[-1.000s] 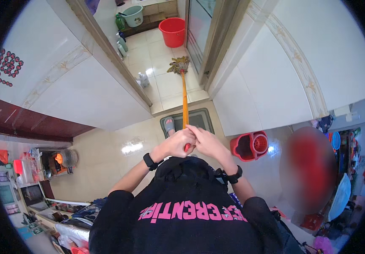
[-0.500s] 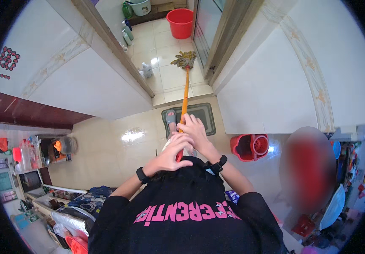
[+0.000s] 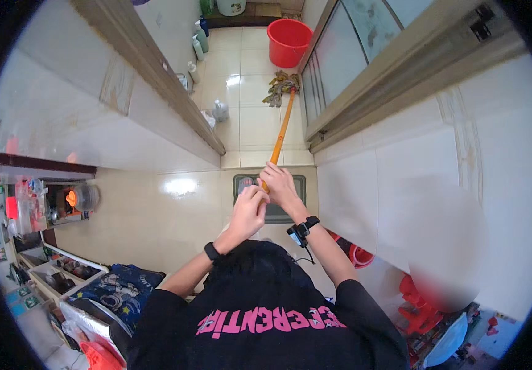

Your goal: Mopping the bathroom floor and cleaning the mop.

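Note:
A string mop [image 3: 282, 131] with an orange handle reaches away from me through a doorway. Its grey-brown head [image 3: 281, 89] rests on the tiled floor, close to the door frame on the right and just in front of a red bucket [image 3: 290, 44]. Gripping the handle farther forward is my right hand [image 3: 279, 186], its fingers wrapped round the shaft. Nearer to me, my left hand [image 3: 251, 209] closes over the handle's upper end, which it mostly hides. Both wrists carry black bands.
A green-grey mat [image 3: 301, 188] lies before the raised threshold. Several bottles [image 3: 198, 48] line the inner room's left wall, with a pale bottle [image 3: 220, 111] nearer the doorway. A red mop bucket [image 3: 361, 255] stands to my right, partly hidden. White walls flank the doorway.
I have moved forward toward the doorway, and my hands reach farther out. The mop head has swung right, toward the door frame and the red bucket. Both hands stay on the handle.

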Motion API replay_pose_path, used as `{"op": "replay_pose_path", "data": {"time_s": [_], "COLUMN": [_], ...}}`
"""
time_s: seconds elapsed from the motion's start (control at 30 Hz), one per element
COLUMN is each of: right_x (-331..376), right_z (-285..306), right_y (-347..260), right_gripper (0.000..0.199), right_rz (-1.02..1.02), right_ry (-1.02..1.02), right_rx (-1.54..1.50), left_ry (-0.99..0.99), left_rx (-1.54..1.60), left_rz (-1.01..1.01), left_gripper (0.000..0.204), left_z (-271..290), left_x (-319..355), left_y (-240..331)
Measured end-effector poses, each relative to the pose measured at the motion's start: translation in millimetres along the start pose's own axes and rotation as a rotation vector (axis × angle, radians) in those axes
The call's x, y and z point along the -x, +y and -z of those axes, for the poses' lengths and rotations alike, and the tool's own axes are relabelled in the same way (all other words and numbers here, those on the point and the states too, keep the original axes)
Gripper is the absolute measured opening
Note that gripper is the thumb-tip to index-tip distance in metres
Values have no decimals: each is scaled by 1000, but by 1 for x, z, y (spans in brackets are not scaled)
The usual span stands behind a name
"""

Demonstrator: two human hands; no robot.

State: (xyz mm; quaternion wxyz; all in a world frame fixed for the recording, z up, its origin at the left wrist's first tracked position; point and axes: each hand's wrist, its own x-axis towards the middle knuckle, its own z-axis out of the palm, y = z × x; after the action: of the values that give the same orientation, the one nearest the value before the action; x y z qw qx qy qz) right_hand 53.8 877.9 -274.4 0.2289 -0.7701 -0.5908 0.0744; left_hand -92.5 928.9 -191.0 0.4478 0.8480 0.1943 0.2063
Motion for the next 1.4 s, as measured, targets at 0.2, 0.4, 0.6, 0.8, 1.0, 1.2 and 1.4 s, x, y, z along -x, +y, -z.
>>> {"op": "replay_pose_path", "data": {"time_s": [0.2, 0.4, 0.6, 0.8, 1.0, 1.2, 1.4], "right_x": [-82, -144, -201, -203, -141, -43, 20], "right_z": [-9, 2, 8, 33, 51, 66, 96], "right_y": [74, 111, 122, 102, 49, -51, -168], "right_gripper": [9, 10, 12, 8, 12, 16, 16], "right_rz": [5, 7, -90, 27, 212, 21, 58], "right_ry": [-32, 111, 158, 276, 200, 265, 83], "right_rx": [63, 37, -59, -174, -191, -75, -8], "left_ry": [-7, 25, 175, 172, 99, 44, 73], "left_rx": [-73, -11, 13, 163, 450, 559, 791], "left_rz": [14, -31, -39, -38, -84, -42, -287], "left_gripper": [22, 23, 17, 7, 21, 28, 30], "left_z": [-21, -10, -6, 2, 16, 52, 125], "left_x": [-96, -178, -234, -245, -160, -40, 68], "left_y": [-34, -46, -81, -76, -26, 46, 105]}}
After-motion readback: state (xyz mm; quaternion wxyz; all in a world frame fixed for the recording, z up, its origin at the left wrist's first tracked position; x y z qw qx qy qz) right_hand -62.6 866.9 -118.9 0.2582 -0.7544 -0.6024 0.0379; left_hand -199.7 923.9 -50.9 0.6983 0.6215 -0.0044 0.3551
